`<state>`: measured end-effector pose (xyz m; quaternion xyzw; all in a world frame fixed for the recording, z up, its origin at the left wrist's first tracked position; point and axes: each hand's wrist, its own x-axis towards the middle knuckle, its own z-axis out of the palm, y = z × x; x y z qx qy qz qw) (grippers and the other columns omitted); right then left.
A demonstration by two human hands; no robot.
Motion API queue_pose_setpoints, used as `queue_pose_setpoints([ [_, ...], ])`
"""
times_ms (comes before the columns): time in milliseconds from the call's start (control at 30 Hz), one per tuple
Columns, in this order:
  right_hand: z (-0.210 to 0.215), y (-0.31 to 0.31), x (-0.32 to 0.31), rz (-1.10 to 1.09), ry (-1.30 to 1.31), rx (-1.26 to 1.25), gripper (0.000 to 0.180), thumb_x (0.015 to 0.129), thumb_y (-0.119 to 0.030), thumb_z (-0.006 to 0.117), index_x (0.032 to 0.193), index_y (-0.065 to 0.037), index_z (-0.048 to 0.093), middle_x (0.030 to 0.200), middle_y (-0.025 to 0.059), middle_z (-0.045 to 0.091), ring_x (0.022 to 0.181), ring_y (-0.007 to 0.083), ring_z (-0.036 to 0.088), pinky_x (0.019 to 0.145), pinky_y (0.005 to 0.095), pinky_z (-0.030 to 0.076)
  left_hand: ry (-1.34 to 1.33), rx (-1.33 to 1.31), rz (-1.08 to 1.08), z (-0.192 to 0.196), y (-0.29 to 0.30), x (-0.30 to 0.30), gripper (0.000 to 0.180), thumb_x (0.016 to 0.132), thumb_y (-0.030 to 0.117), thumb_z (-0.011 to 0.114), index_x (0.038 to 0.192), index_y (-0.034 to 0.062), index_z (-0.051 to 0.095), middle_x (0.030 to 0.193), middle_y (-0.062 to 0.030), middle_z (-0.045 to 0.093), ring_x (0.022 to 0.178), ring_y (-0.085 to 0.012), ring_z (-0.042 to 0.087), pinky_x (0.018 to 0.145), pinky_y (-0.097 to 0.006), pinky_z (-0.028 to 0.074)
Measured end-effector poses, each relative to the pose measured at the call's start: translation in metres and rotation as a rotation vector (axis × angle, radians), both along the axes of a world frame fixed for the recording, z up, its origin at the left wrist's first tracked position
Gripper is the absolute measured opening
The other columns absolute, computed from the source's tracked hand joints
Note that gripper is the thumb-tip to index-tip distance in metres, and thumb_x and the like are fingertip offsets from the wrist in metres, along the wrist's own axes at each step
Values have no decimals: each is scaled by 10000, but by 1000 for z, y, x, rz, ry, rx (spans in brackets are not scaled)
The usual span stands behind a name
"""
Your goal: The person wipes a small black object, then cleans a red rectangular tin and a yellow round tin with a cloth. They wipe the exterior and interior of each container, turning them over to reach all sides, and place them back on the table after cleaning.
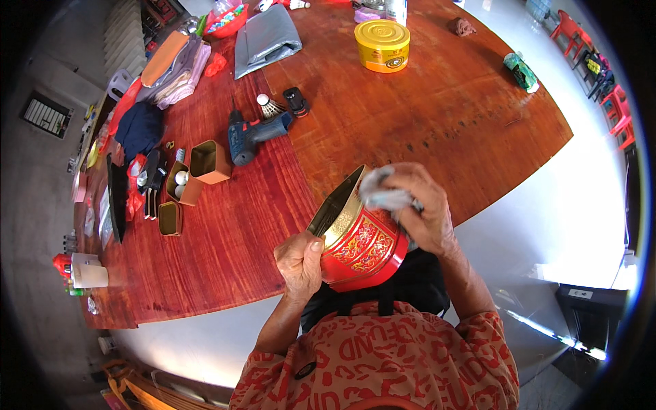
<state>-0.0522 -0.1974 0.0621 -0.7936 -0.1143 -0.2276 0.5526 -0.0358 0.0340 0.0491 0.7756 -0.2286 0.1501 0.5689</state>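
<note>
While my left hand [298,265] grasps the near corner of a tilted red-and-gold tin [362,249], thumb at its rim, my right hand [422,205] bends inward, clutching a blurred pale cloth [384,193] against its upper side. The tin is at the near edge of the wooden table [225,263]. A drill [242,142] lies ahead-left; bare wood stretches toward a yellow tub [381,51], pale floor [581,205] beyond the right edge.

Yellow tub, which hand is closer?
Right. The right hand, holding a cloth, is on the near side of the yellow tub; the left hand, on the red tin, is farther back and left.
</note>
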Motion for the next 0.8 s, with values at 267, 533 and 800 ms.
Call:
queue_pose_setpoints([
  [267,40,31,-17,-34,-311,-386,416,674,-154,761,1082,-126,682,1189,99,588,1090,299,556,869,431,485,-15,44,39,1,-2,-2,365,940,217,588,675,-32,553,570,-89,497,483,-202,464,468,-334,353],
  [533,0,14,18,53,-111,-176,295,885,-106,609,1176,-76,644,1264,138,563,1194,346,530,963,417,457,5,-32,58,-13,6,-1,408,943,274,585,679,-34,548,563,-76,480,490,-162,462,476,-315,354],
  [800,-13,12,19,5,41,109,275,944,-76,535,1201,-13,611,1249,189,546,1152,315,568,944,372,481,34,-47,141,-4,-4,2,467,991,310,508,634,19,435,558,24,358,543,-66,322,493,-278,274],
])
